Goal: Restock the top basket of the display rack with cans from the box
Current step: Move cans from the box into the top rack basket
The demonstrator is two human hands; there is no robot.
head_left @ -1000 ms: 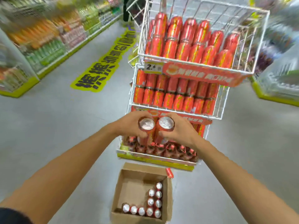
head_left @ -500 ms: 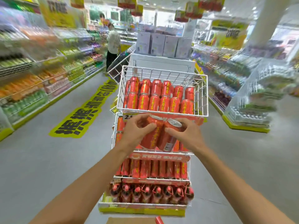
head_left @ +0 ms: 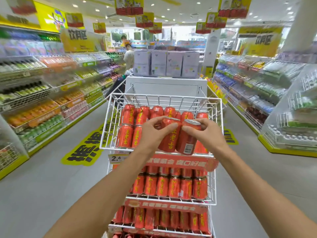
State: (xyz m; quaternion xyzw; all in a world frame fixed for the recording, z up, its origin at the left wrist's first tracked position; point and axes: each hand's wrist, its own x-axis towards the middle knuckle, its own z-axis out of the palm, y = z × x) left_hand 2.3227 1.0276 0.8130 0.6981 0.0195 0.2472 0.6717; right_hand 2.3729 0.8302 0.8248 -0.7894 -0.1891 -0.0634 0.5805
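Red metal fills both my hands. My left hand point(head_left: 152, 133) wraps the left can point(head_left: 169, 141) near its top, fingers curled over the rim. My right hand point(head_left: 208, 134) grips the right can point(head_left: 187, 143) just under its silver lid, fingers curled round it. The two cans touch side by side and lean with their tops tipped away from me. The right can turns its barcode toward me.

I hold both over the front edge of the top basket point(head_left: 109, 121), a white wire one, with their bottoms about level with its front rim. Behind them stocked cans point(head_left: 128, 117) stand upright in rows inside the basket, and two more stand at the front left. My hands hide the front right.

Under the front rim hang a price tag point(head_left: 116, 158) and a red banner point(head_left: 180, 163). Lower on the rack point(head_left: 109, 167), the middle basket point(head_left: 212, 186) holds a row of the same cans.

A yellow floor sticker point(head_left: 82, 152) lies on the grey floor to the left. Stocked shelves point(head_left: 42, 100) line the aisle. A person point(head_left: 129, 56) stands far down it, and pale boxes point(head_left: 166, 64) sit on a white unit behind the rack.
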